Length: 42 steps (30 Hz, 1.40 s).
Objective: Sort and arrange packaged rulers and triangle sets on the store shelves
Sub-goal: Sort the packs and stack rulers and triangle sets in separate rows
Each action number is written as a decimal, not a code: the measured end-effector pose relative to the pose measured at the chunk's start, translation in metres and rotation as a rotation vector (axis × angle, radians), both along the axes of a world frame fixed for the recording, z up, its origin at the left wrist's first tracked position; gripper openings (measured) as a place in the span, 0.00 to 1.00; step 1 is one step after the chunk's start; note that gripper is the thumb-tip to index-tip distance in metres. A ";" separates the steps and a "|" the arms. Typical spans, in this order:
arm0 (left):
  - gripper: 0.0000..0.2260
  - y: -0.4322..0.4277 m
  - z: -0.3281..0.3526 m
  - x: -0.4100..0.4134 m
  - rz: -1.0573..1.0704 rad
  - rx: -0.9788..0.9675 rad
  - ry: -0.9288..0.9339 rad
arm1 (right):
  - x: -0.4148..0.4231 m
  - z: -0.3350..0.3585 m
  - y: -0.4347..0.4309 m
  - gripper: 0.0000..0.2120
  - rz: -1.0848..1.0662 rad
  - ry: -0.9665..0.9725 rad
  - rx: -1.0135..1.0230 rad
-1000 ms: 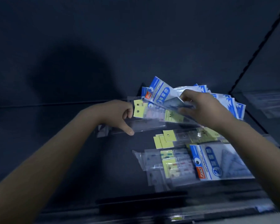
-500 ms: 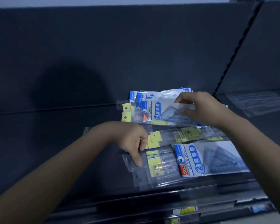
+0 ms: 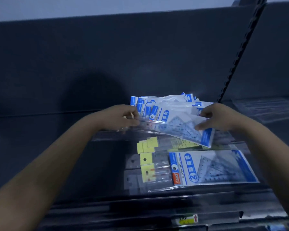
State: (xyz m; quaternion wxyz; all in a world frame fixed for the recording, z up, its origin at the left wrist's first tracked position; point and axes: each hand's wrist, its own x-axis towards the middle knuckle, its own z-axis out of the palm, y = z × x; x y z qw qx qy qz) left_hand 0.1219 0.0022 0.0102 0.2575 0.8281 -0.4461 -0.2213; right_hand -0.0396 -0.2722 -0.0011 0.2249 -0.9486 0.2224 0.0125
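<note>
Left grip: the left grip point(image 3: 123, 117) had its fingers curled on the left end of the lifted bundle point(image 3: 178, 125); that end was blurred.
Right grip: the right grip point(image 3: 214, 119) grasped the bundle's right end, thumb on top of the blue-and-white triangle pack.
Bundle: it hung tilted, right corner low, above the yellow-carded ruler packs point(image 3: 148, 145) and just in front of the rear pile point(image 3: 163, 100) of blue-and-white packs against the back panel point(image 3: 123, 55).
Front row: a flat triangle pack point(image 3: 212, 167) lay near the shelf's front lip, touching more yellow-carded rulers point(image 3: 147, 165) on its left.
Edges: the slotted upright point(image 3: 240, 52) closed the bay on the right, close behind the right grip.
Open room: the bare shelf point(image 3: 48, 130) ran wide and dark to the left of every pack.
Next bay: clear packs point(image 3: 265, 109) lay beyond the upright.
Writing: the flat triangle pack read "GEOMETRIC", with a large "2" in a blue circle and an orange brand patch too small to read.
Price rail: a yellow tag point(image 3: 185, 220) with a red arrow sat below; its print was unreadable.
</note>
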 end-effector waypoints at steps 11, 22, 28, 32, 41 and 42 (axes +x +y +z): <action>0.05 -0.036 -0.037 -0.012 0.135 -0.204 0.025 | -0.022 -0.023 -0.012 0.28 -0.087 -0.276 0.885; 0.04 -0.053 -0.045 -0.017 0.161 -0.338 0.092 | -0.037 -0.027 -0.029 0.23 -0.075 -0.404 0.953; 0.04 -0.093 -0.028 -0.026 0.040 -0.390 0.214 | -0.080 -0.025 -0.051 0.15 -0.374 -0.751 0.984; 0.05 -0.134 -0.017 -0.042 -0.003 -0.394 0.253 | -0.128 -0.014 -0.077 0.14 -0.527 -0.917 0.940; 0.05 -0.258 -0.009 -0.107 -0.054 -0.389 0.325 | -0.228 -0.012 -0.159 0.18 -0.599 -0.865 0.918; 0.04 -0.272 -0.009 -0.113 -0.042 -0.396 0.332 | -0.237 -0.015 -0.172 0.19 -0.581 -0.833 0.929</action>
